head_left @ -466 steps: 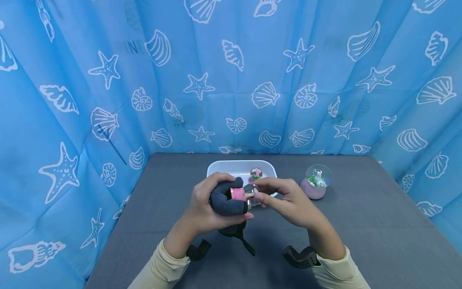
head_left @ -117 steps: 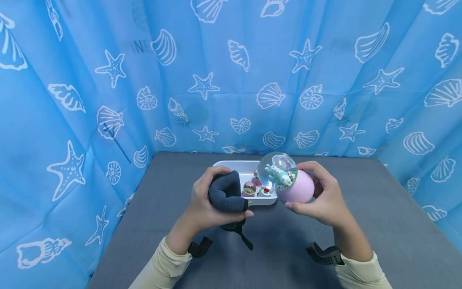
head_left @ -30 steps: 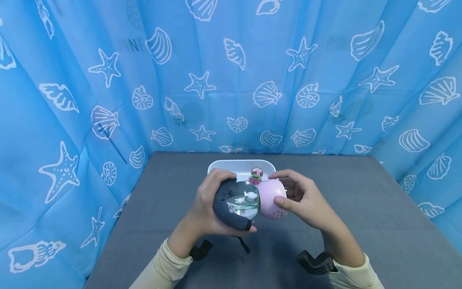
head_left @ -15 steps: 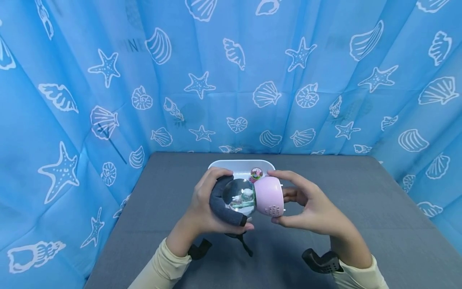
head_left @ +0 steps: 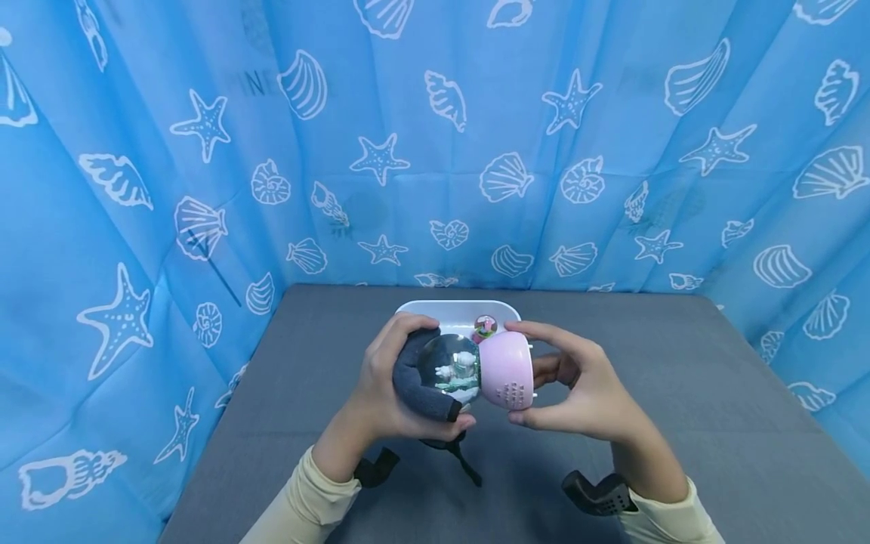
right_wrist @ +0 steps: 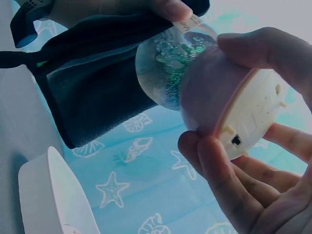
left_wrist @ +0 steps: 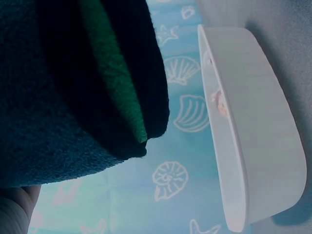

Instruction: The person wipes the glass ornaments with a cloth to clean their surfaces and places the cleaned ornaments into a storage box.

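Note:
My left hand [head_left: 381,385] holds a dark blue fleecy cloth [head_left: 411,378], curved round the clear dome of a snow globe [head_left: 506,370]. The globe lies on its side above the table. My right hand [head_left: 587,385] grips its pink base by the rim between thumb and fingers. In the right wrist view the base's pale underside faces outward, and green glitter and a white figure show inside the dome. A white tag sticks out near my left thumb. Up close in the left wrist view, the cloth [left_wrist: 53,112] has black edging and a green inside.
Behind my hands stands a white tray [head_left: 448,306] with a small pink-based snow globe [head_left: 485,326]; my hands hide part of it. A black strap [head_left: 467,467] hangs below the cloth. A blue shell-patterned curtain [head_left: 435,151] backs the grey table [head_left: 326,332].
Earlier a small pink-based globe was at the cloth while the large one stood at right. My right hand then brought the large globe over, dome into the cloth. The last half second shows little movement.

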Available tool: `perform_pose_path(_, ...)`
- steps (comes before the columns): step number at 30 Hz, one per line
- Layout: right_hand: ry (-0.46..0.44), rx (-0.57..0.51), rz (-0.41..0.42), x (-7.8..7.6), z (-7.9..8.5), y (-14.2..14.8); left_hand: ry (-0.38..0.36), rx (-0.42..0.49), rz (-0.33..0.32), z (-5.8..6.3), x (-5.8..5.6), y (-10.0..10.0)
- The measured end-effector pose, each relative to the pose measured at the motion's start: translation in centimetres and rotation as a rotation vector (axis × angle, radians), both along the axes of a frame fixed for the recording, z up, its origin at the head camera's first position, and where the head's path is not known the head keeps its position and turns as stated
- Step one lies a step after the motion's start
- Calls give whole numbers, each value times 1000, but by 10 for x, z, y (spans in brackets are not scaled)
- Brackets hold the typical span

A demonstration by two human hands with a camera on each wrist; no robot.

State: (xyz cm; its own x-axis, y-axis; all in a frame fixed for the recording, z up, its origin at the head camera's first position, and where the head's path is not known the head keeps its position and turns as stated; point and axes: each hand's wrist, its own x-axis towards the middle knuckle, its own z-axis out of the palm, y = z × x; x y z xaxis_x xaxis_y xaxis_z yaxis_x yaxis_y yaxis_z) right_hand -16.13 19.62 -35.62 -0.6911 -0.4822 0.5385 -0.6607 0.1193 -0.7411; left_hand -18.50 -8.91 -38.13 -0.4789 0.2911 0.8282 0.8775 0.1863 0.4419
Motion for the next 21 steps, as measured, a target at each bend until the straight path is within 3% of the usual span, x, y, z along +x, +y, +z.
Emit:
perform_pose_path(10, -41, -45, -15, 0, -4, -3, -8, 6, -1, 0, 0, 0)
perform_pose_path(16, -47, -47, -72, -2, -7, -5, -23, 0, 1, -1, 1, 1)
perform_pose_path(21, -113, -58, -88, -3, -8, -8, -20, 2, 13, -3, 1, 1)
